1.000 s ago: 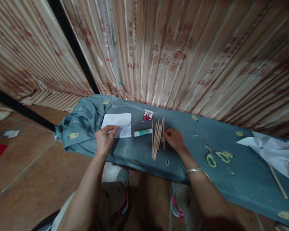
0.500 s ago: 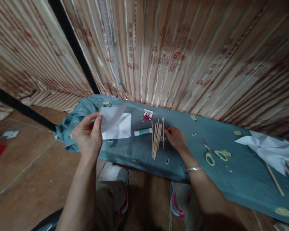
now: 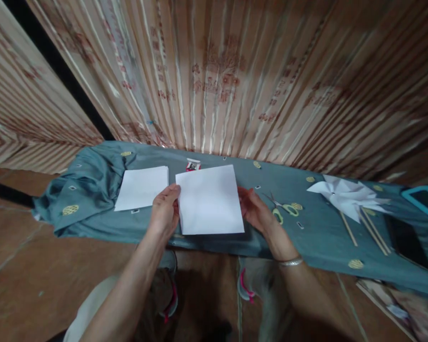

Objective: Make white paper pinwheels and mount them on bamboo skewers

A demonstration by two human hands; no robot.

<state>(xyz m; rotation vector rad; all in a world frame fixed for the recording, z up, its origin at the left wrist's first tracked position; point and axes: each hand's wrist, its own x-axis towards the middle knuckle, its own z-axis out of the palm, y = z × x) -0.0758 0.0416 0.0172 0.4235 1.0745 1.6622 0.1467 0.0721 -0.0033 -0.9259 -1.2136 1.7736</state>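
Observation:
My left hand [image 3: 166, 209] pinches the left edge of a square white sheet of paper [image 3: 211, 202], thumb on top. The sheet is held over the middle of the cloth-covered bench. At its right edge is my right hand [image 3: 257, 209], with curled, parted fingers partly behind the paper; I cannot tell whether they touch it. A stack of white paper [image 3: 142, 187] lies to the left of the left hand. Just beyond the held sheet sits a small red and white box [image 3: 193, 165]. The wooden sticks and the glue stick are hidden by the sheet.
Scissors [image 3: 281, 206] with green handles lie right of my right hand. Farther right are a white paper pinwheel [image 3: 345, 194], wooden sticks [image 3: 376, 232], a dark phone-like slab [image 3: 408, 242] and a blue-framed object [image 3: 426, 199]. A striped curtain [image 3: 214, 85] hangs behind the bench [image 3: 103, 190].
My left hand has brought the sheet rightward from the stack over the sticks and glue stick. My right hand has moved from beside the sticks to the sheet's right edge. The view has shifted right.

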